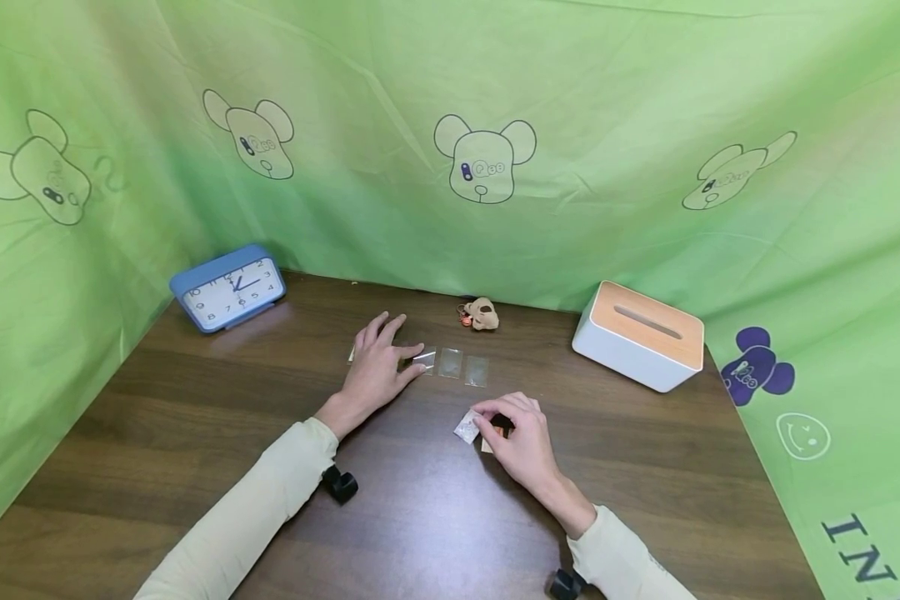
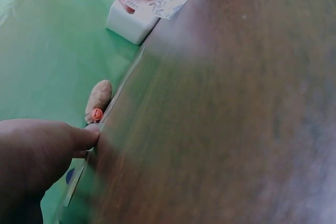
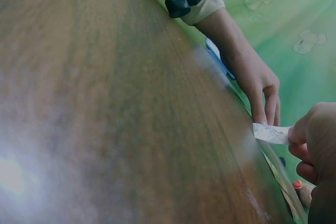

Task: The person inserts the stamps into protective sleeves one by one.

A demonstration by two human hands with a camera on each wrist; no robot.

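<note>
My right hand [image 1: 525, 442] pinches a small white printed packet [image 1: 464, 427] between thumb and fingertips, above the tabletop. In the left wrist view the same packet [image 2: 164, 6] shows a zigzag edge. Partly behind the right hand is a small orange, black and tan piece [image 1: 487, 446]; I cannot tell whether it is held. My left hand [image 1: 373, 371] rests over a row of small flat pieces, its fingers spread and mostly straight. Thumb and forefinger are at a clear square packet [image 1: 429, 357]. Two more clear packets [image 1: 451, 363] [image 1: 477, 372] lie to its right.
A small brown plush keychain [image 1: 483, 314] with an orange bell lies behind the packets. A blue clock [image 1: 232, 287] stands at the back left, and a white tissue box [image 1: 630, 362] with a wooden lid at the back right. Green printed cloth [image 1: 375, 217] encloses the brown table [image 1: 420, 542].
</note>
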